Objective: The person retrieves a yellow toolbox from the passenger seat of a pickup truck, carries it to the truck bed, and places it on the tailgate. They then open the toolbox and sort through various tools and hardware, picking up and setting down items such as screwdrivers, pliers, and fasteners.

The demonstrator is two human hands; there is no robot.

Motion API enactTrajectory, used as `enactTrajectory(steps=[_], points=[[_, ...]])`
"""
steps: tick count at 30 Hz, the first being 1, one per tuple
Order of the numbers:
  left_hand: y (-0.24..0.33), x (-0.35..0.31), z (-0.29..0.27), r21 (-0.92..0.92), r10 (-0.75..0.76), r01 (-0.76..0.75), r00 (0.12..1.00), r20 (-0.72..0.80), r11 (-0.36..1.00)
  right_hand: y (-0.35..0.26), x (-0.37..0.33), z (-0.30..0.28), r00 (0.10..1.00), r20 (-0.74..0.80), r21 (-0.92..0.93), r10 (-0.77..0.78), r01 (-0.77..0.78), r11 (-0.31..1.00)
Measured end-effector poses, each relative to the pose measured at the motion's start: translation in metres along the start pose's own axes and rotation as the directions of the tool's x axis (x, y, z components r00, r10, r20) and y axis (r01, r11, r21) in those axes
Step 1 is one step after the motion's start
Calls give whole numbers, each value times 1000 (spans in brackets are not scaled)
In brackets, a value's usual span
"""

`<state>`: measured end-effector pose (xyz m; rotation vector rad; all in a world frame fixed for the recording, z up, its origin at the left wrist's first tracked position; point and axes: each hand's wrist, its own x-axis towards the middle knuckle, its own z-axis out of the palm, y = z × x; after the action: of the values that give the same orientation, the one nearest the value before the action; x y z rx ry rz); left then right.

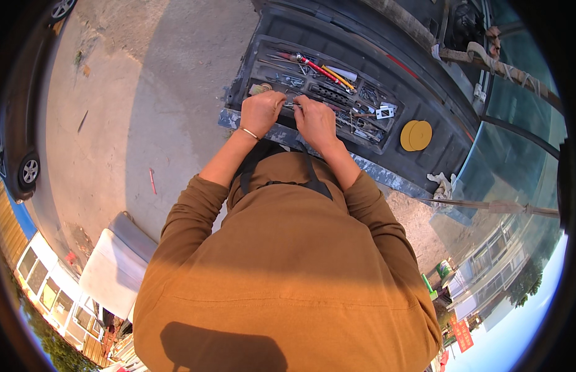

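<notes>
L hand (pixel 262 115) and R hand (pixel 316 122) are close, nr 12 o'clock, by the tool tray (pixel 383 144). Fingers bend in; I can't tell what, if anything, they pinch. Looks like fiddly work; next move prob. calls for steady fingers.

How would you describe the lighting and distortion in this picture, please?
Head view: the fisheye rim turns black and bows the car; same view: sunlight catches the lower brown shirt, marked by a blocky shadow; same view: the tool tray looks shaded, and what lies between left hand and right hand is too small to tell.
</notes>
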<state>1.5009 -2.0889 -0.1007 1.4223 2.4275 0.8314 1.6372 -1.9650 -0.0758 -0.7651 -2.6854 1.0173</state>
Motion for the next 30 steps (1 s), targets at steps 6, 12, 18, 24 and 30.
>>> enactTrajectory(steps=[6,12,18,24,30], points=[[0,-1,4,84,19,-23,999,42,996,1,-1,2,999,28,-21,30,-29,999],[-1,0,3,123,29,-37,997,67,992,3,-4,3,997,33,-21,65,-64,998],[-2,7,5,179,46,-60,996,81,982,4,-5,4,996,34,-25,78,-77,997],[-1,2,-12,-240,-240,213,967,-88,947,1,1,1,994,24,-12,103,-102,995],[-30,-7,-44,-871,-474,482,747,466,-98,-7,14,3,993,55,-34,100,-98,995]])
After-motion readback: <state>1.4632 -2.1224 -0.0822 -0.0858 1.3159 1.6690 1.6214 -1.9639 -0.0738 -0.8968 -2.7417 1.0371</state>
